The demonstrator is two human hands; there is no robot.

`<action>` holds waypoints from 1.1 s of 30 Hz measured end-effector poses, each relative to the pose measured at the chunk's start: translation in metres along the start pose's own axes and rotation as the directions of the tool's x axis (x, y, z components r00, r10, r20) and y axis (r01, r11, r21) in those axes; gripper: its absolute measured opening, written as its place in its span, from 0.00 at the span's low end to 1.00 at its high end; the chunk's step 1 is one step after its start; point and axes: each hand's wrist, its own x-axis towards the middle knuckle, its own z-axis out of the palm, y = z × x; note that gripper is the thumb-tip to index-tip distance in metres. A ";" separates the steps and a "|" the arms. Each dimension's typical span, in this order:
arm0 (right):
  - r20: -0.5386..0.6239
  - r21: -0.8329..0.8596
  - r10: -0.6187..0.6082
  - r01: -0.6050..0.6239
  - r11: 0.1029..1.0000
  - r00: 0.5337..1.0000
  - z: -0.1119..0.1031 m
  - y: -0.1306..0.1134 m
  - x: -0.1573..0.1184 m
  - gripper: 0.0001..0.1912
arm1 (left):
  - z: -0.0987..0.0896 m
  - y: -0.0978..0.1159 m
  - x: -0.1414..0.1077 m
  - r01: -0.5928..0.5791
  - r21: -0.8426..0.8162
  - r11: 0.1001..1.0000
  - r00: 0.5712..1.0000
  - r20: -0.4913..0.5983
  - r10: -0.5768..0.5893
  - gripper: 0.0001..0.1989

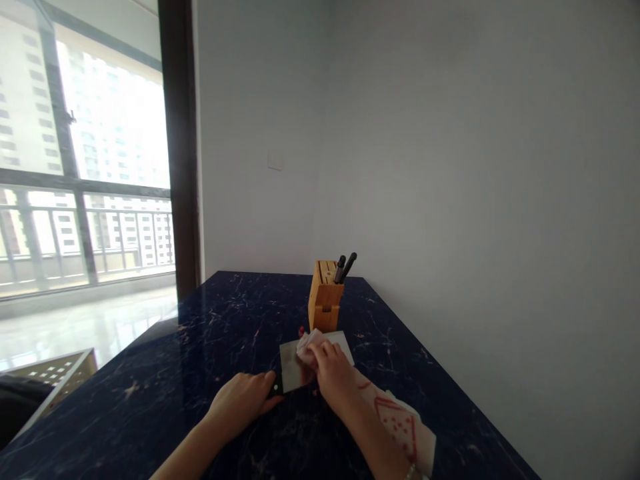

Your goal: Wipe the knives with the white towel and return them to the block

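A cleaver (291, 365) with a broad metal blade and a black handle is held low over the dark table. My left hand (245, 398) is wrapped round its handle, at the blade's left end. My right hand (333, 367) pinches a pale pinkish, crumpled cloth (307, 345) against the blade. The blade's right part is hidden behind the cloth and fingers. Just beyond my right hand lies a flat whitish piece (343, 344); I cannot tell what it is. Under my right forearm a white cloth with a red pattern (400, 427) lies on the table.
A wooden knife block (326, 303) with black-handled knives (345, 267) stands behind my hands. A small red object (301, 331) sits by its base. The blue-black marbled table (215, 340) meets a grey wall on the right. A perforated chair back (60, 380) is at the left.
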 end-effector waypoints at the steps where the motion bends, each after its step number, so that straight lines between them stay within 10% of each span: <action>1: -0.012 -0.040 0.065 -0.066 0.997 0.998 0.000 0.010 0.002 0.18 | 0.000 0.000 0.000 -0.003 0.004 1.000 1.000 0.001 0.003 0.22; 5: 0.006 -0.124 0.167 -0.165 0.978 0.986 -0.001 0.034 0.003 0.20 | -0.001 0.001 0.000 -0.022 0.014 1.000 1.000 -0.006 0.022 0.22; 13: 0.104 0.102 -0.195 0.185 0.977 0.975 -0.003 -0.024 -0.012 0.15 | 0.001 -0.001 0.001 -0.008 0.003 1.000 1.000 0.011 0.008 0.18; 24: 0.030 -0.221 0.199 -0.187 0.957 0.980 0.002 0.038 -0.001 0.21 | 0.004 -0.003 0.003 -0.020 0.025 0.999 1.000 -0.011 0.021 0.22; 33: 0.015 -0.150 0.128 -0.124 0.981 0.992 0.015 0.013 -0.004 0.23 | 0.005 -0.003 0.003 -0.018 0.038 0.999 1.000 -0.019 0.019 0.22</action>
